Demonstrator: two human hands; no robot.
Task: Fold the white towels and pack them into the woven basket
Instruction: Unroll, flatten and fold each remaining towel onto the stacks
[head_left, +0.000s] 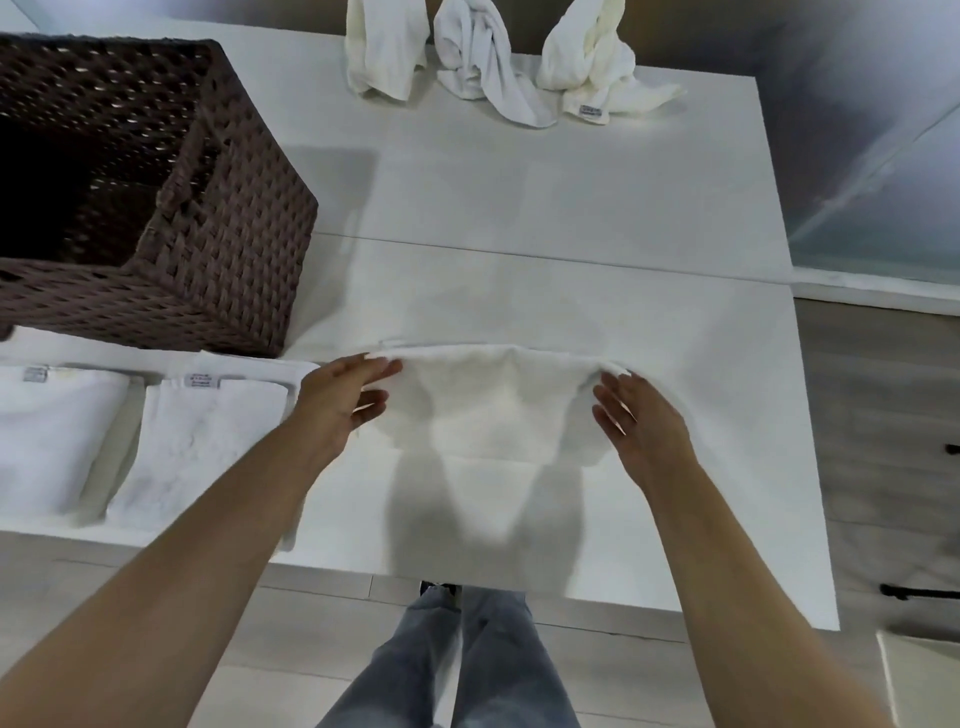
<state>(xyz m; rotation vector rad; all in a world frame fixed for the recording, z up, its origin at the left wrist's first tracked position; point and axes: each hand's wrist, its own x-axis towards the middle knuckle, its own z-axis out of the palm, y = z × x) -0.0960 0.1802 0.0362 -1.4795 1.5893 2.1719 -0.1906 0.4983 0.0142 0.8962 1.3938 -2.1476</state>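
A white towel (488, 405) hangs a little above the white table (571, 218), held up by its top edge. My left hand (343, 400) pinches its left corner between thumb and fingers. My right hand (636, 421) grips its right corner. The dark brown woven basket (228, 228) stands at the left of the table, open side up; its inside is dark. Two folded white towels (202, 441) (47, 436) lie in front of the basket. Three unfolded towels (488, 57) (384, 47) (597, 67) are heaped along the table's far edge.
The table's near edge runs just below the held towel, with my jeans-clad legs (457, 665) under it. A grey floor lies to the right of the table. A seam crosses the table top at mid depth.
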